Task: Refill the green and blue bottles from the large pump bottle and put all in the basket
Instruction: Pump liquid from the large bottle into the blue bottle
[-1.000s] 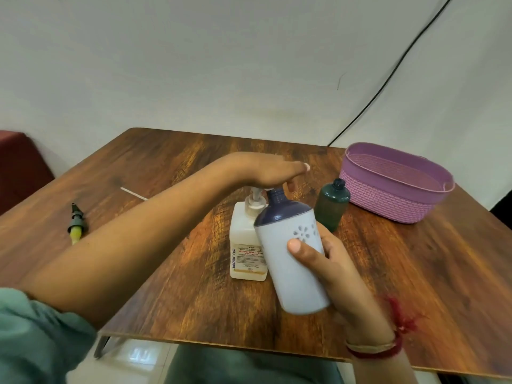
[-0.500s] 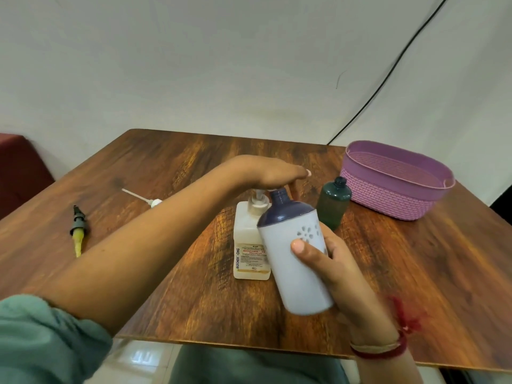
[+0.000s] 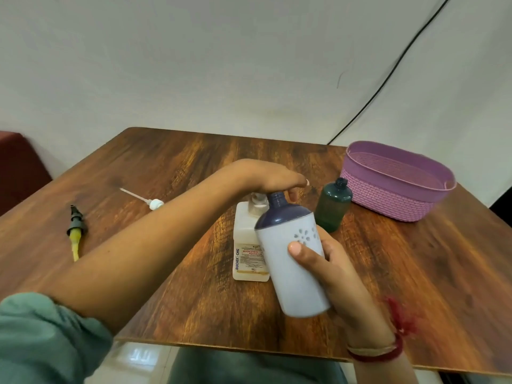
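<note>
My right hand (image 3: 335,275) grips the pale blue bottle (image 3: 293,261) with the dark blue shoulder, tilted so its open neck sits under the pump spout. My left hand (image 3: 266,178) lies flat, palm down, on the pump head of the large whitish pump bottle (image 3: 248,245), which stands mid-table; the pump head itself is hidden under the hand. The green bottle (image 3: 333,207) stands uncapped just right of them. The purple woven basket (image 3: 393,181) sits at the back right with nothing visible inside.
A white pump cap with a dip tube (image 3: 151,202) lies on the wooden table (image 3: 171,167) left of my forearm. A black and yellow spray nozzle (image 3: 75,231) lies near the left edge. A black cable (image 3: 388,76) runs down the wall.
My view has shifted slightly, and the white pump cap has come into view behind my forearm. Both hands and the bottles keep the same pose.
</note>
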The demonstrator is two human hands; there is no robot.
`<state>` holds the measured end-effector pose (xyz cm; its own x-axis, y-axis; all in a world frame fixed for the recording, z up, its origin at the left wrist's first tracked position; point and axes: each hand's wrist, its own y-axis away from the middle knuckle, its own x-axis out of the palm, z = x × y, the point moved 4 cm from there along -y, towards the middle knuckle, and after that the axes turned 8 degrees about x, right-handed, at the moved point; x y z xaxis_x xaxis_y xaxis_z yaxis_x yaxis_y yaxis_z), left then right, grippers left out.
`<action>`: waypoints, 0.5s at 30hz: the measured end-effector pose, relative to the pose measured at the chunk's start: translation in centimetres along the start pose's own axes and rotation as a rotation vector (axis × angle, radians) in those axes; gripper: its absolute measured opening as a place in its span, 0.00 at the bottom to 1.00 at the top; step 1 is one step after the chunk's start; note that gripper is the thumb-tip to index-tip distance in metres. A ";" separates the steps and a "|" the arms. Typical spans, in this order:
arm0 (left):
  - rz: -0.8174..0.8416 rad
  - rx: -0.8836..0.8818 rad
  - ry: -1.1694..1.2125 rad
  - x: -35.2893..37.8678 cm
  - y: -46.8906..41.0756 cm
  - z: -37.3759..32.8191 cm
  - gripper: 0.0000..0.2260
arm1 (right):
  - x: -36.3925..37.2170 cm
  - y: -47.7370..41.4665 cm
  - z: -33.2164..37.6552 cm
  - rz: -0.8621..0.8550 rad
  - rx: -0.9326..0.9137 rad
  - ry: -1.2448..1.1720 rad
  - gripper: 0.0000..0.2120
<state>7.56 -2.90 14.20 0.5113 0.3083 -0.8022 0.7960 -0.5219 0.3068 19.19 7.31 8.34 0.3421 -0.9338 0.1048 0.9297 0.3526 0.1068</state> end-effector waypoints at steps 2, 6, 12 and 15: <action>0.012 0.024 -0.012 -0.4 0.3 -0.7 0.26 | -0.1 0.2 0.0 -0.008 -0.003 0.002 0.29; -0.036 0.053 0.019 -0.9 0.4 -0.8 0.24 | -0.3 0.3 0.5 -0.006 -0.013 0.003 0.28; 0.007 0.019 0.019 0.0 0.5 -0.5 0.24 | 0.0 0.5 0.1 -0.005 -0.009 0.002 0.27; -0.006 0.028 -0.033 -0.8 1.0 -1.2 0.27 | -0.2 0.7 0.4 -0.001 -0.020 -0.018 0.27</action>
<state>8.36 -2.68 15.77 0.4953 0.2850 -0.8207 0.7892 -0.5424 0.2880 19.72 7.72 8.79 0.3389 -0.9329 0.1221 0.9326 0.3502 0.0874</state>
